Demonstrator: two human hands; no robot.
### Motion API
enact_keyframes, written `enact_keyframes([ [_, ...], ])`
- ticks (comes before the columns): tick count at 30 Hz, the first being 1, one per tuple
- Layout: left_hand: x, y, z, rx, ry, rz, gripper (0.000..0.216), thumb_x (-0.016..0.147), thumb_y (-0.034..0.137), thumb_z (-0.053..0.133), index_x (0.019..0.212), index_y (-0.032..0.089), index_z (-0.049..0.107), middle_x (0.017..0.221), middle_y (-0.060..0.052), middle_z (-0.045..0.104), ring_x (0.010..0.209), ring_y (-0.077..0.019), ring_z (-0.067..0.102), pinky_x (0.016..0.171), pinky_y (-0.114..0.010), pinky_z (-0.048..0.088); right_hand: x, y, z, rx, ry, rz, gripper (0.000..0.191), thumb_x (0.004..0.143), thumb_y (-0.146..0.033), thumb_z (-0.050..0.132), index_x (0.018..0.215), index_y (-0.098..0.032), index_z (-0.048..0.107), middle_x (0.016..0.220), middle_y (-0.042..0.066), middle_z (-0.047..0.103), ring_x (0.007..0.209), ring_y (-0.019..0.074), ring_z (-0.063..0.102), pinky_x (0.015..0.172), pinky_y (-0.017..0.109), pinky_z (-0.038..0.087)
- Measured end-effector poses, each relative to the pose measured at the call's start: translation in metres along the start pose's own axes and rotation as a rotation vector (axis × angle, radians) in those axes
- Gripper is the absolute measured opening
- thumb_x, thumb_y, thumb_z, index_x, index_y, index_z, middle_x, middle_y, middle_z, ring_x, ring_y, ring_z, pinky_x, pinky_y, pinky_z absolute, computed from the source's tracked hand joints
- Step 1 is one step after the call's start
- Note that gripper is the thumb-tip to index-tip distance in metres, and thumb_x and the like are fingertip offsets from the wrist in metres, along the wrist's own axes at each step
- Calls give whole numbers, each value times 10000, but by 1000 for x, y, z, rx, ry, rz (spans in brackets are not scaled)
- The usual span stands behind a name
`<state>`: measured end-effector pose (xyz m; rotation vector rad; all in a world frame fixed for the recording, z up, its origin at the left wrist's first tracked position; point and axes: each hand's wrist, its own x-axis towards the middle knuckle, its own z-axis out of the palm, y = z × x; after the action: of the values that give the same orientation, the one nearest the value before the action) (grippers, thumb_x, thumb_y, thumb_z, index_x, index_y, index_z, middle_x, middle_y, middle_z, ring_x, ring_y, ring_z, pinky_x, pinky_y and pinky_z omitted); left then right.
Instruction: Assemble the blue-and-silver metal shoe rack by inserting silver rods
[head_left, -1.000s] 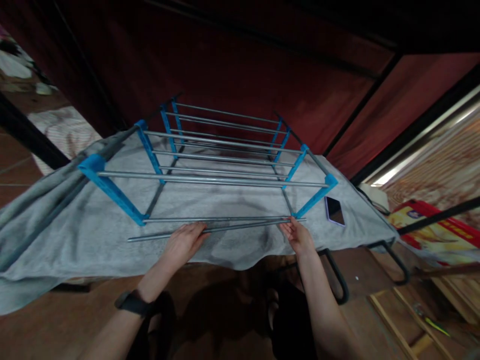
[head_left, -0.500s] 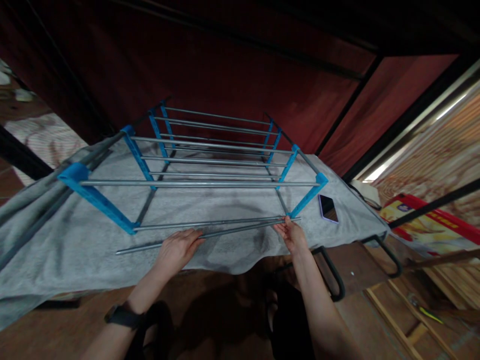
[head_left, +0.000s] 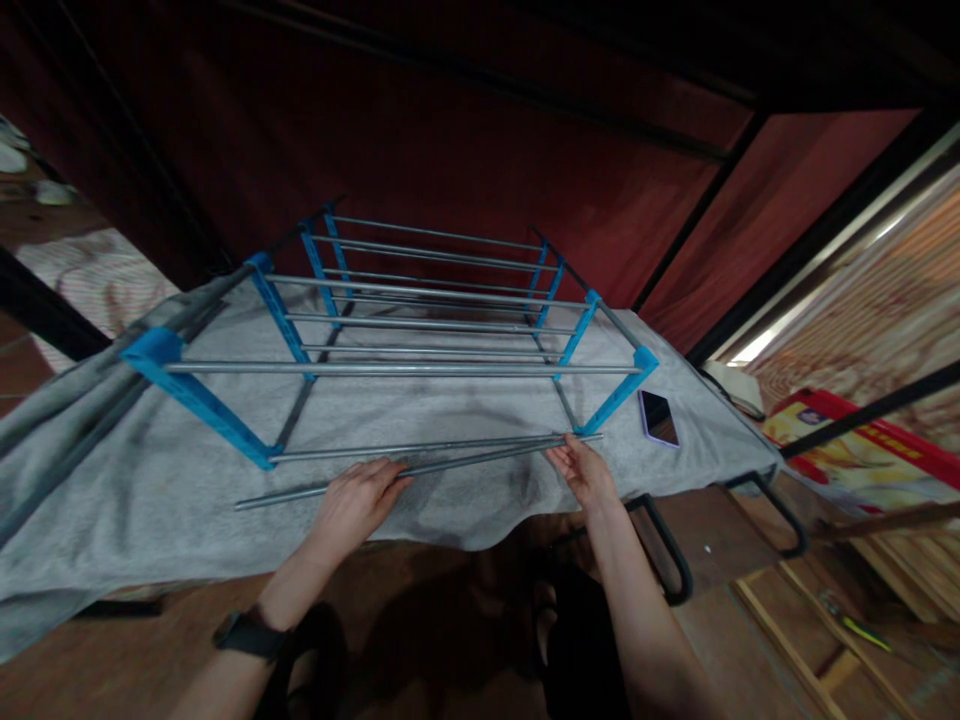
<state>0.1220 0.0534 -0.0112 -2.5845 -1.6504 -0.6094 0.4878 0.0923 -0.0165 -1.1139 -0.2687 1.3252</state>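
Holding a metal rod (head_left: 480, 459), the left hand (head_left: 361, 502) is curling round it; the right hand (head_left: 583, 470) is pinching it near one end. It is slanting before the rack (head_left: 420, 369), over gray cloth (head_left: 457, 515).

Grey rod (head_left: 480, 459) (slightly slanted) beside rack (head_left: 420, 369)

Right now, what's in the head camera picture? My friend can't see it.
A person's left hand and right hand hold a long metal rod in front of a blue-and-gray rack. The rack is on a gray cloth, with a phone to its right.
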Motion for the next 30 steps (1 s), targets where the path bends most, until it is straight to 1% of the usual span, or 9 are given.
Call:
enact_keyframes([
  [4,1,2,-1,0,-16,3,373,994,424,401,1036,222,712,895,-72,734,827,-254,689,752,-363,508,-2,4,3,-23,-31,27,145,812,-101,718,761,-180,606,667,-10,687,616,113,681,719,267,639],
  [7,1,-1,-3,-15,5,-4,357,988,417,413,1044,230,712,912,-71,734,839,-253,685,762,-359,500,-1,5,3,-15,-33,24,155,809,-69,701,764,-180,603,687,-8,692,631,119,689,721,279,643],
  [11,0,-12,-5,21,39,-33,339,978,410,425,1031,229,707,944,-77,736,876,-262,682,819,-385,476,3,1,-2,-6,21,-13,159,825,-52,664,770,-183,593,686,-12,692,634,119,688,714,277,646],
  [14,-1,-23,-8,65,33,-70,332,976,389,414,1001,219,698,952,-81,730,879,-261,673,816,-391,455,6,-2,-7,-4,36,-28,157,820,-53,674,782,-182,592,681,-20,687,625,115,684,707,275,647],
  [18,-2,-33,-15,132,56,-168,303,954,341,407,933,220,685,925,-83,718,875,-261,656,838,-403,426,8,-3,-13,10,23,-50,157,819,-57,684,787,-181,593,707,-20,692,626,107,680,744,294,647],
  [21,-4,-37,-20,156,127,-240,256,922,328,443,915,222,676,941,-93,713,911,-282,641,892,-440,409,10,-2,-14,18,20,-56,154,836,-50,654,781,-180,592,714,-13,693,636,101,678,756,282,640],
  [24,-7,-40,-23,159,223,-324,213,894,323,480,908,228,670,992,-107,708,988,-311,616,976,-493,372,12,-2,-15,14,25,-49,154,836,-59,653,775,-185,591,716,-13,690,652,102,680,762,279,636],
  [27,-8,-44,-24,130,315,-459,188,864,323,513,903,226,670,1043,-121,692,1064,-337,583,1027,-541,338,14,-3,-16,5,43,-41,152,836,-58,641,772,-187,592,708,-15,684,656,106,681,765,290,637],
  [30,-7,-52,-25,5,393,-621,171,810,328,555,879,217,665,1063,-119,663,1082,-330,569,999,-520,395,14,-5,-17,0,57,-40,143,841,-65,628,779,-190,597,698,-18,678,659,106,679,780,305,637],
])
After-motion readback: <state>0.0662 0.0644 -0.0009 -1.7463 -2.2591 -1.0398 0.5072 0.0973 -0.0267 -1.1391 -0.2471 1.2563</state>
